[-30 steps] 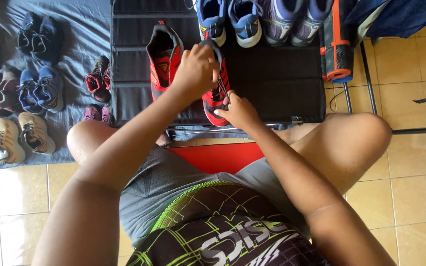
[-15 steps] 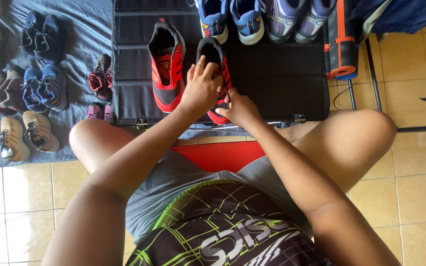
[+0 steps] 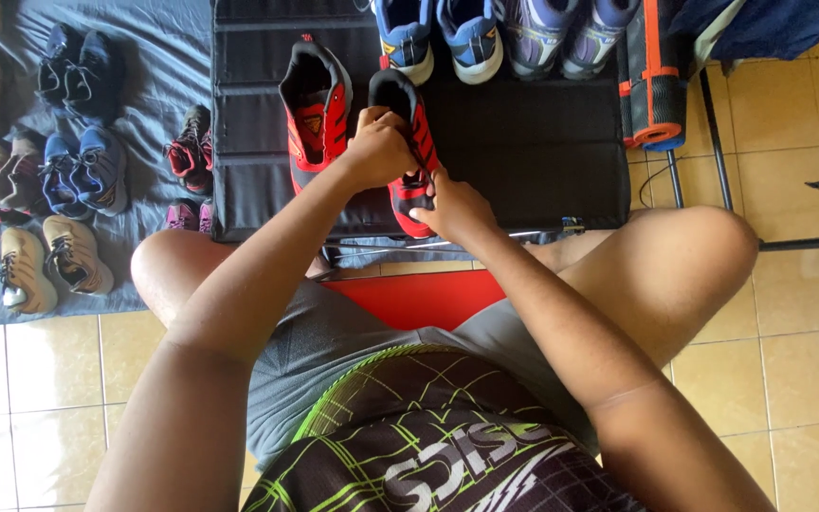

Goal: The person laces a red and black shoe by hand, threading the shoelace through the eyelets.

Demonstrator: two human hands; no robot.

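Two red and black sport shoes stand side by side on a black mat [image 3: 533, 142]. My left hand [image 3: 378, 150] grips the right-hand shoe [image 3: 407, 104] at its laces, over the tongue. My right hand [image 3: 454, 206] pinches the lace near the toe of the same shoe. The other red shoe [image 3: 313, 109] stands untouched just left of my left hand. I sit low with my knees spread to either side of the mat's near edge.
Two pairs of blue shoes [image 3: 438, 33] stand at the mat's far edge. Several more pairs lie on a grey cloth [image 3: 154, 57] to the left. A rolled orange and black mat [image 3: 651, 76] and a metal frame [image 3: 713, 142] are at the right.
My left hand has slid a little up the shoe's laces and my right hand stays at the toe. The view has shifted slightly.
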